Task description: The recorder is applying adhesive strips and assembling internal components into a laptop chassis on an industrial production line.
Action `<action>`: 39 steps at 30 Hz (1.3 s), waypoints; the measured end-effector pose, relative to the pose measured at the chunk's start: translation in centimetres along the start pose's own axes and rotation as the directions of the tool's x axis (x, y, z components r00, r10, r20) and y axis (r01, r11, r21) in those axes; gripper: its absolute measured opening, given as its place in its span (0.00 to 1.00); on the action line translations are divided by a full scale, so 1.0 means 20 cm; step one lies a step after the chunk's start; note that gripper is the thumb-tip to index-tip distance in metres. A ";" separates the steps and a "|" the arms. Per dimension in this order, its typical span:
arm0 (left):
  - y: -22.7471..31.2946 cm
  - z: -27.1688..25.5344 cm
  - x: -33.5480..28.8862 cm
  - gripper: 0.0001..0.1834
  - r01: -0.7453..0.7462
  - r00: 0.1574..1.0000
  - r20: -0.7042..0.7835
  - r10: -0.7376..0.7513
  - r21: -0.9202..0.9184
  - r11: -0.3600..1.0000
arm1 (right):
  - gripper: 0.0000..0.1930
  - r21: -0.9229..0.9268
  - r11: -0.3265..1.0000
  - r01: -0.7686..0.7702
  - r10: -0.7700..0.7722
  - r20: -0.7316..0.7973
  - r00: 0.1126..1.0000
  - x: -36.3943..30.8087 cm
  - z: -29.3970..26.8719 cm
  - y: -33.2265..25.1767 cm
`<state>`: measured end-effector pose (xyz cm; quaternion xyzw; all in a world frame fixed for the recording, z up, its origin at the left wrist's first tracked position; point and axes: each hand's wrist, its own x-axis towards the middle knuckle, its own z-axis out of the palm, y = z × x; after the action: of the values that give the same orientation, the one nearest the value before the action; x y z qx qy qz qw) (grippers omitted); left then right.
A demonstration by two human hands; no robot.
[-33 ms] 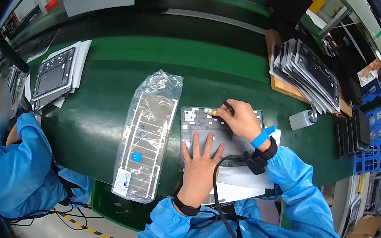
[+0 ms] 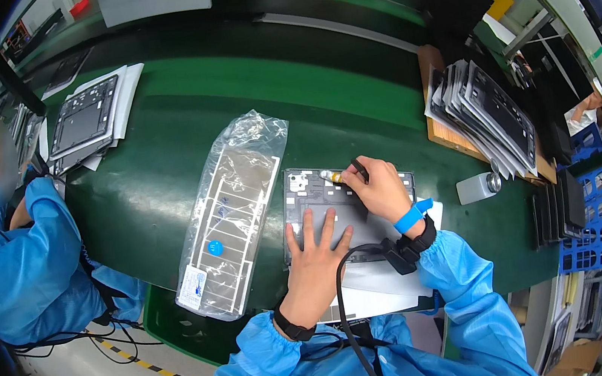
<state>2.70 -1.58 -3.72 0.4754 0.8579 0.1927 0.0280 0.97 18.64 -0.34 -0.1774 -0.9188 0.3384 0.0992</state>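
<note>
A flat dark grey tablet-like housing panel (image 2: 313, 195) with small white patches along its upper part lies on the green bench in front of me. My left hand (image 2: 311, 266) rests flat on its lower left, fingers spread. In my right hand (image 2: 381, 189) is a slim pen-like tool (image 2: 331, 175) with a yellow and white front and a black rear end; its exact kind is unclear. Its pale tip meets the panel's upper part. White sheets (image 2: 373, 299) lie under and below the panel. A blue band and a black strap circle my right wrist.
A clear plastic bag (image 2: 233, 220) of grey strips lies to the left. On the right stand a translucent bottle (image 2: 479, 188), a stack of panels (image 2: 486, 118) and a blue crate (image 2: 586, 219). More panels (image 2: 86, 117) lie far left, near a co-worker in blue. A black cable (image 2: 343, 312) crosses before me.
</note>
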 end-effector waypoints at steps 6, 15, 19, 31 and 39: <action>0.01 -0.03 -0.03 0.27 0.016 0.999 0.047 -0.017 0.021 1.000 | 0.11 -0.058 0.998 0.005 -0.008 -0.054 0.999 -0.16 -0.12 -0.03; 0.09 -0.35 -0.17 0.24 0.232 0.970 0.224 0.091 -0.969 -0.082 | 0.17 0.479 0.860 0.174 -0.089 -0.195 0.977 -0.87 0.06 -0.37; 0.10 -0.32 -0.29 0.26 0.180 0.970 0.191 -0.151 -0.980 -0.083 | 0.21 0.204 0.922 0.328 -0.293 -0.183 0.938 -0.95 0.00 -0.35; 0.01 -0.10 -0.41 0.33 -0.287 0.945 0.153 0.288 -0.027 0.957 | 0.13 0.811 0.515 -0.278 0.426 0.040 0.904 -1.21 0.01 0.12; -0.01 -0.12 -0.24 0.30 -0.361 0.922 0.118 0.370 -0.090 0.928 | 0.07 0.833 0.487 -0.262 0.434 0.029 0.900 -1.06 -0.06 0.14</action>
<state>4.60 -6.29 -2.22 0.6375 0.7436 0.1910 0.0645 21.53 12.89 -2.59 -0.3241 -0.5854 0.7199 0.1842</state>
